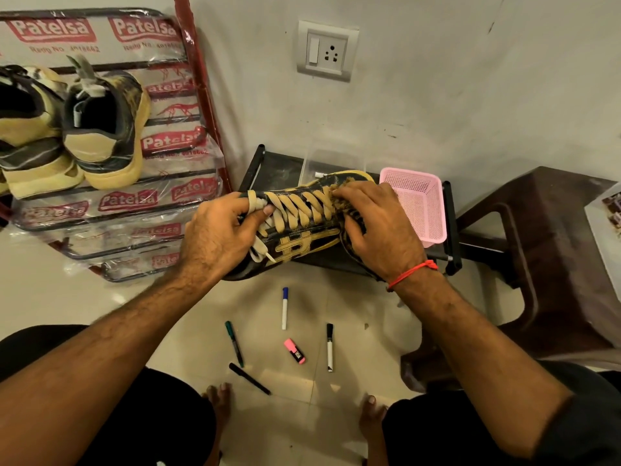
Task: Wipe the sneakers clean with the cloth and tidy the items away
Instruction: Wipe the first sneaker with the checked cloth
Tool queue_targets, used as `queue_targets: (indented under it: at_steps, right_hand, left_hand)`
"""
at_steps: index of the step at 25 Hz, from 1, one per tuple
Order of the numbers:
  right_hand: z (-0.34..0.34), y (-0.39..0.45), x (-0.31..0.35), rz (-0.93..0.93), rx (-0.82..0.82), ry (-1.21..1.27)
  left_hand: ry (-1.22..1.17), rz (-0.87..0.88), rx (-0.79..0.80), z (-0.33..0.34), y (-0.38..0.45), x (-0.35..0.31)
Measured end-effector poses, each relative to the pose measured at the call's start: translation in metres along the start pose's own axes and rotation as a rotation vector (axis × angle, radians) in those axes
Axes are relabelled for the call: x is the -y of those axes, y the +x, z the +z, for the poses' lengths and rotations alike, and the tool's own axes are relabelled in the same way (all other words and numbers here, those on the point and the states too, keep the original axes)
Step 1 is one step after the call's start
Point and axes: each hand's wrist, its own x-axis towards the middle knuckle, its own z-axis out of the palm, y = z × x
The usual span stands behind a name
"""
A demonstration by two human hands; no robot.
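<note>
Markers [284,308] loose on floor, untidied; left hand [221,230] grips black-and-tan sneaker [302,220] at laces over low black rack's [452,227] front edge, right hand [373,223] presses cloth [339,193] into toe, pink basket [426,210] beside: wiping midway.

You have one view, from the camera on your head, wide-angle, looking steeply down and forward toward the wall [470,79]. It sits close above your hands, with your knees and feet at the bottom edge and the floor [302,297] between. The edges bend from the wide lens.
</note>
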Motion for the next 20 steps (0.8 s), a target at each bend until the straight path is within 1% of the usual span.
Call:
queue_targets:
  at_steps: [3, 6, 8, 9, 11, 13, 16, 17, 18, 20]
  right_hand:
    - [-0.001, 0.001, -0.003, 0.008, 0.004, -0.020]
    - [-0.004, 0.000, -0.002, 0.012, 0.011, -0.009]
    - [-0.007, 0.001, 0.002, 0.033, 0.055, 0.006]
    - [-0.007, 0.002, 0.006, 0.039, 0.088, 0.000]
    - [-0.006, 0.000, 0.013, 0.049, 0.158, -0.043]
    - [-0.007, 0.000, 0.020, 0.065, 0.279, -0.083]
    - [-0.016, 0.003, 0.025, 0.149, 0.502, -0.147]
    - [-0.022, 0.004, 0.025, 0.189, 0.537, -0.153]
    - [-0.028, 0.004, 0.022, 0.224, 0.543, -0.149]
    - [-0.039, 0.005, 0.013, 0.290, 0.454, -0.119]
  left_hand:
    - [0.014, 0.118, 0.008, 0.000, -0.001, -0.006]
    - [-0.003, 0.161, 0.024, -0.004, 0.002, -0.004]
    - [0.025, 0.182, 0.002, -0.005, 0.000, -0.004]
    - [0.039, 0.163, -0.028, -0.006, -0.001, -0.004]
    - [0.016, 0.043, -0.089, -0.008, 0.001, -0.002]
    - [0.021, -0.042, -0.097, -0.009, 0.001, -0.001]
    - [0.139, -0.013, -0.030, -0.001, -0.009, -0.008]
    - [0.157, 0.009, -0.011, 0.001, -0.012, -0.012]
    - [0.161, 0.020, 0.001, 0.003, -0.013, -0.013]
    - [0.146, -0.008, 0.010, 0.003, -0.008, -0.012]
